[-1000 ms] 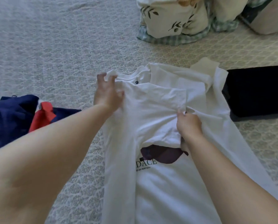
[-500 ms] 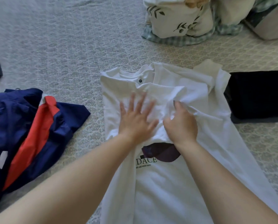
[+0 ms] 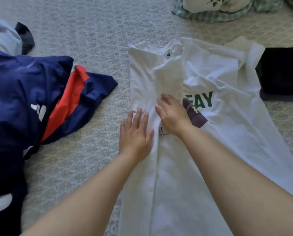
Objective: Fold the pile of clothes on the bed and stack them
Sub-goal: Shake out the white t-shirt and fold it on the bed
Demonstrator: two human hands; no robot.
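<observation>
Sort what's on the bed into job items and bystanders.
Job: white T-shirt under left hand and right hand; navy and red garment; folded black garment.
Bystanders: leaf-print bedding; patterned bedspread.

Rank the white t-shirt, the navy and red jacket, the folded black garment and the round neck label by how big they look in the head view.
1. white t-shirt
2. navy and red jacket, partly cut off at the frame edge
3. folded black garment, also cut off at the right edge
4. round neck label
</observation>
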